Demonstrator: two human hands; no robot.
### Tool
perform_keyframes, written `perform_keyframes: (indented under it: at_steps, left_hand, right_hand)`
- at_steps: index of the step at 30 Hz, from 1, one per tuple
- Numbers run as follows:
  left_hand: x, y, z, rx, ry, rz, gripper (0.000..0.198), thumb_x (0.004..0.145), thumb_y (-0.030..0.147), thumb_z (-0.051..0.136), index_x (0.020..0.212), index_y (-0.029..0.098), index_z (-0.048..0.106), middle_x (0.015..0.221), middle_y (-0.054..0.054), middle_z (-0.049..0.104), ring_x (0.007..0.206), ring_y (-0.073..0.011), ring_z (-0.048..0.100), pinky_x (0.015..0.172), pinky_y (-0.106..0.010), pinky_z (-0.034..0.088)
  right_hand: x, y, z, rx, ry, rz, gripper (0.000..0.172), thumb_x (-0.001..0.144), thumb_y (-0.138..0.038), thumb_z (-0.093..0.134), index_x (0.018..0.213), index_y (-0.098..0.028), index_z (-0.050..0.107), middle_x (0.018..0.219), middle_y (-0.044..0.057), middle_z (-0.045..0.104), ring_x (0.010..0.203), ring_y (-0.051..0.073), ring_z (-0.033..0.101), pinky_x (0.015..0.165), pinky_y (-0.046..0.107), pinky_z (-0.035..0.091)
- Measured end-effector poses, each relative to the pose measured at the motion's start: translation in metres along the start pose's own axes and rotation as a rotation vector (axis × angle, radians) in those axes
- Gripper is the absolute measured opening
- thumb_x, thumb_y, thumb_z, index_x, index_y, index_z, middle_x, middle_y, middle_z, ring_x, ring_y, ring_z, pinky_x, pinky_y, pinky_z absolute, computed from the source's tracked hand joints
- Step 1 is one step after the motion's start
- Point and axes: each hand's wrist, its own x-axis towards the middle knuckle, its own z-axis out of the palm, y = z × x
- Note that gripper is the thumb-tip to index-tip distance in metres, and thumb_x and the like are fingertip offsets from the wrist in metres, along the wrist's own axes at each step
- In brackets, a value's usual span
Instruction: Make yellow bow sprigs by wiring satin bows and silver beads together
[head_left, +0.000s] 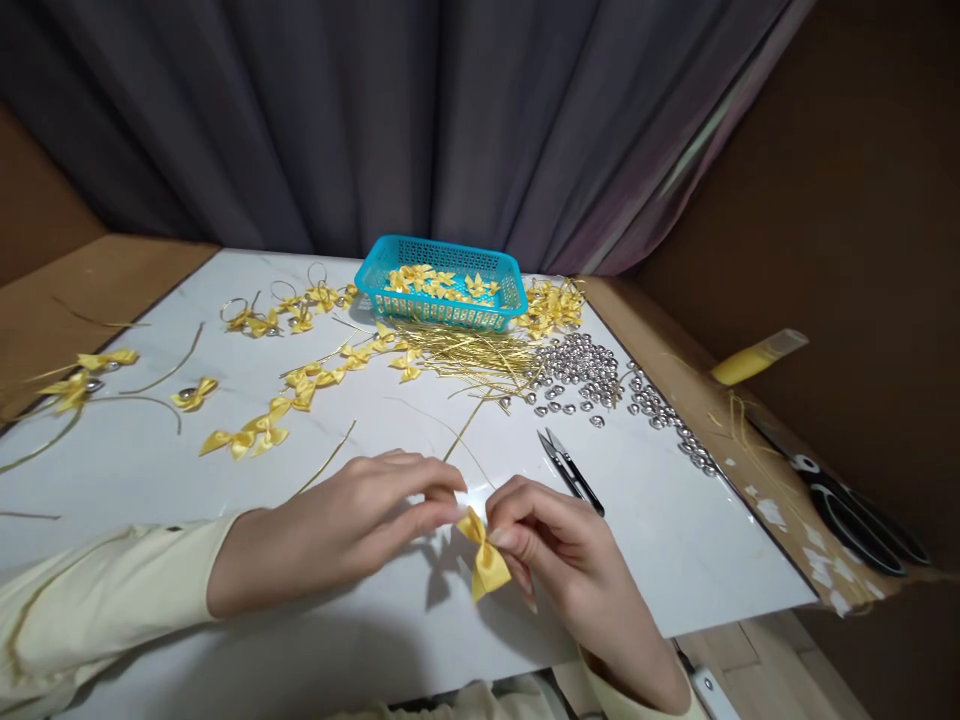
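Behind the worktop: a dark curtain hangs in folds, filling the top of our view.
White worktop: it spreads right out beneath our two hands.
Blue basket: up at the far side we have yellow bows in it, and more heaped just to its right.
Gold strands: a loose bundle, lying right in front of the basket.
Left hand: thumb and fingertips are at the held bow's upper end, and we cannot tell whether they grip it!
Right hand: thumb and finger pinch that bow by its middle, just above the worktop, between our hands.
Black-handled scissors: off to our right, beside the worktop.
Snips: lying just beyond our right hand, blades apart.
Silver pieces: the smallest, scattered beyond the snips.
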Motion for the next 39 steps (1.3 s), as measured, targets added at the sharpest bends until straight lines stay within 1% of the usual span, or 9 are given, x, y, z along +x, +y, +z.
perform_keyframes:
  at_steps: [3,6,10,16,23,26,30,32,39]
  left_hand:
    - [0.002,0.002,0.002,-0.17,-0.085,-0.212,0.021,0.089,0.037,0.053,0.099,0.021,0.061,0.086,0.001,0.068,0.077,-0.0134,0.061,0.067,-0.02,0.043]
    - [0.004,0.004,0.007,-0.438,-0.186,-0.26,0.019,0.086,0.035,0.057,0.084,0.017,0.061,0.073,0.002,0.066,0.069,-0.012,0.06,0.063,-0.019,0.044]
    - [0.004,0.005,0.012,-0.693,-0.182,-0.329,0.016,0.084,0.028,0.058,0.074,0.015,0.056,0.067,0.001,0.066,0.061,-0.0106,0.06,0.061,-0.021,0.047]
    - [0.002,0.004,0.012,-0.756,-0.194,-0.377,0.018,0.083,0.028,0.061,0.072,0.014,0.055,0.064,0.0,0.066,0.054,-0.0087,0.056,0.054,-0.019,0.044]
    - [0.003,0.005,0.009,-0.745,-0.22,-0.349,0.018,0.085,0.029,0.058,0.075,0.015,0.056,0.063,0.001,0.065,0.054,-0.0081,0.055,0.053,-0.018,0.044]
    - [0.001,0.001,0.009,-0.364,-0.035,-0.166,0.014,0.09,0.024,0.052,0.081,0.016,0.059,0.069,0.0,0.066,0.061,-0.0102,0.059,0.059,-0.019,0.046]
    - [-0.003,-0.01,0.008,0.27,0.282,0.375,0.016,0.09,0.009,0.047,0.1,0.012,0.059,0.082,-0.007,0.068,0.073,-0.0147,0.059,0.067,-0.024,0.047]
    - [-0.005,-0.014,0.008,0.474,0.323,0.532,0.021,0.091,0.008,0.042,0.107,0.01,0.056,0.084,-0.01,0.068,0.074,-0.017,0.059,0.067,-0.028,0.047]
    - [-0.011,-0.013,0.005,0.832,0.358,0.753,0.039,0.092,0.009,0.023,0.102,0.01,0.061,0.09,-0.013,0.07,0.083,-0.0213,0.06,0.071,-0.034,0.047]
  right_hand:
    - [-0.004,-0.001,0.005,-0.147,0.102,-0.148,0.015,0.09,-0.014,0.049,0.077,-0.018,0.056,0.073,0.0,0.054,0.059,0.009,0.049,0.055,0.021,0.038]
    - [-0.008,-0.002,0.011,-0.23,0.072,-0.237,0.018,0.088,-0.004,0.043,0.083,-0.017,0.054,0.079,0.002,0.055,0.073,0.012,0.053,0.064,0.022,0.041]
    - [-0.01,0.0,0.015,-0.289,0.043,-0.301,0.027,0.082,0.005,0.037,0.088,-0.016,0.051,0.082,0.004,0.053,0.076,0.013,0.052,0.066,0.023,0.041]
    - [-0.01,0.005,0.016,-0.348,0.092,-0.346,0.03,0.075,0.007,0.036,0.086,-0.018,0.047,0.081,0.003,0.05,0.072,0.013,0.049,0.062,0.024,0.04]
    - [-0.011,0.005,0.018,-0.323,0.151,-0.338,0.027,0.081,0.005,0.038,0.089,-0.018,0.051,0.083,0.003,0.053,0.075,0.011,0.052,0.064,0.022,0.041]
    - [-0.007,0.004,0.01,-0.304,0.108,-0.301,0.022,0.087,0.0,0.041,0.09,-0.017,0.055,0.083,0.003,0.056,0.076,0.011,0.054,0.066,0.021,0.042]
    - [-0.006,0.001,0.001,-0.357,0.134,-0.237,0.018,0.09,-0.008,0.047,0.102,-0.018,0.058,0.08,0.002,0.057,0.072,0.01,0.056,0.064,0.018,0.044]
    - [-0.009,-0.002,0.002,-0.375,0.128,-0.22,0.024,0.09,-0.01,0.049,0.11,-0.02,0.055,0.082,0.001,0.058,0.072,0.01,0.057,0.066,0.018,0.045]
    - [-0.015,-0.008,0.019,-0.284,0.131,-0.15,0.022,0.091,-0.015,0.048,0.11,-0.026,0.052,0.09,0.001,0.062,0.077,0.01,0.059,0.065,0.017,0.046]
